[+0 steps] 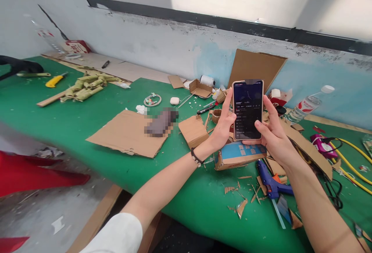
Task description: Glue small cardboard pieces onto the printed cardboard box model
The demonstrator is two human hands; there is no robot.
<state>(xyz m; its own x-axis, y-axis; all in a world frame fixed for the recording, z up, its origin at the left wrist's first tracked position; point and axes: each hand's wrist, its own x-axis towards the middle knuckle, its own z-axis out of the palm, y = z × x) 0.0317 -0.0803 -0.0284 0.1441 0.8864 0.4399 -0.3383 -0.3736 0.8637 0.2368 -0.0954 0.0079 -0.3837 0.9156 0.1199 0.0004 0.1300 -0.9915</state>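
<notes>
Both hands hold a phone (248, 109) upright, its dark screen lit and facing me. My left hand (222, 129) grips its left edge, with a dark bead bracelet on the wrist. On the right edge my right hand (273, 129) closes round the case, its thumb over the lower part of the screen. Beneath the phone lies a blue-topped cardboard box (241, 155). A blue glue gun (271, 183) rests below my right hand. Left of my left hand are a cut cardboard piece (193, 131) and a larger flat cardboard sheet (128, 133).
On the green table (186, 191) lie cardboard scraps, a pile of green stalks (87, 85) and a yellow cutter (55, 80). A plastic bottle (308, 104), a purple adapter (323, 145) and yellow cable stand at right. A cardboard panel (255, 67) leans on the wall.
</notes>
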